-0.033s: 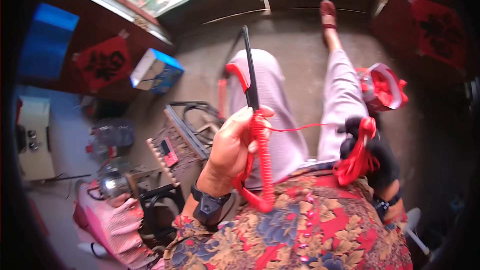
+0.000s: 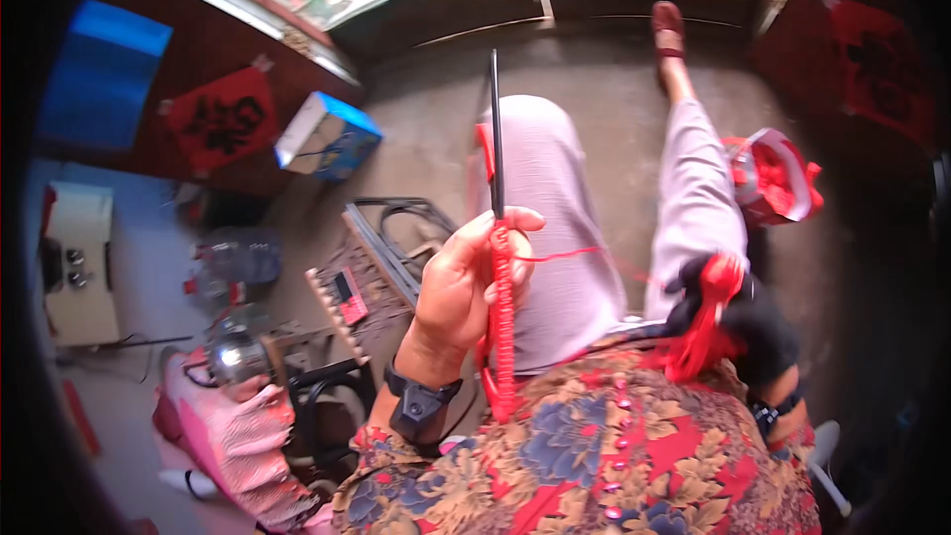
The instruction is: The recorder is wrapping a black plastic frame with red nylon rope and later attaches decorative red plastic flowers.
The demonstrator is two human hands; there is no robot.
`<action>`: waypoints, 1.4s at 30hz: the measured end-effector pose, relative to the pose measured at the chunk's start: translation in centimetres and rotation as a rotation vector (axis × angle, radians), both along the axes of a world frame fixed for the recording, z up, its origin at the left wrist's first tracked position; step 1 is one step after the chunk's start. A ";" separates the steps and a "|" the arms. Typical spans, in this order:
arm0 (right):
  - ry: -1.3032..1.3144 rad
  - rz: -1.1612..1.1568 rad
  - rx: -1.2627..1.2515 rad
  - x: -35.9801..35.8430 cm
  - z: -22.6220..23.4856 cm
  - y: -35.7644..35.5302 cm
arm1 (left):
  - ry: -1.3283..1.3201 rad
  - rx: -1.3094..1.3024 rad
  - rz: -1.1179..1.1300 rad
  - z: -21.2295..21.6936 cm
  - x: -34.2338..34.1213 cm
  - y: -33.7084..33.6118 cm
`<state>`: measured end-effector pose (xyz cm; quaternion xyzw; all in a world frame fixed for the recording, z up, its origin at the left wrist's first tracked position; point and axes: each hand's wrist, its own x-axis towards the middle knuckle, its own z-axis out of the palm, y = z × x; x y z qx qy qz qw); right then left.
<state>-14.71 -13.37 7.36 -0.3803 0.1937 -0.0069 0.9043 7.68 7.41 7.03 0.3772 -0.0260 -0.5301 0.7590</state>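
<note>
Upright in front of me is a narrow black frame (image 2: 496,129), its lower side tightly wound with red cord (image 2: 503,322). My bare left hand (image 2: 451,287) is closed around it at the upper end of the winding, thumb and fingers pinching there. A thin red strand (image 2: 565,255) runs from that spot toward the right. My right hand (image 2: 765,337), in a black glove, is closed on a looped bundle of red cord (image 2: 715,297) near my right thigh. The bundle's lower end is blurred, and the frame's far side is mostly hidden edge-on.
Beyond my right knee stands a white and red container (image 2: 790,203) with red material inside. To the left are a blue and white carton (image 2: 332,134), a low stand (image 2: 381,253) with a red device (image 2: 350,299), a clear bottle (image 2: 248,260), a shiny round metal object (image 2: 238,357) and pink cloth (image 2: 238,426).
The black frame has turned to show its narrow edge, so its loop looks thinner. My right hand and cord bundle have shifted slightly, and the scene has slid a little rightward.
</note>
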 end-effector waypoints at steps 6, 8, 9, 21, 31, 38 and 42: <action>0.083 0.676 -0.368 2.0 0.8 0.2 | 0.071 -0.344 0.029 -0.3 1.4 5.4; 0.024 0.761 -0.556 2.9 1.5 -0.2 | 0.058 -0.456 0.026 -0.7 1.4 6.0; 0.027 0.766 -0.553 2.9 1.1 0.0 | 0.062 -0.454 0.030 -0.7 1.5 6.2; 0.040 -0.265 0.094 -0.2 -1.1 0.0 | -0.012 -0.153 0.104 -1.3 -0.5 1.3; 0.061 -1.032 -1.386 35.3 -32.6 -40.4 | -0.065 0.073 -0.169 -3.5 -5.1 -7.7; 0.050 -0.674 -0.857 18.7 -29.4 -30.5 | -0.003 0.114 -0.152 -6.0 -5.2 -5.4; 0.055 -0.522 -0.236 -7.6 -11.3 -19.4 | 0.024 0.044 -0.020 -4.0 -6.2 -6.7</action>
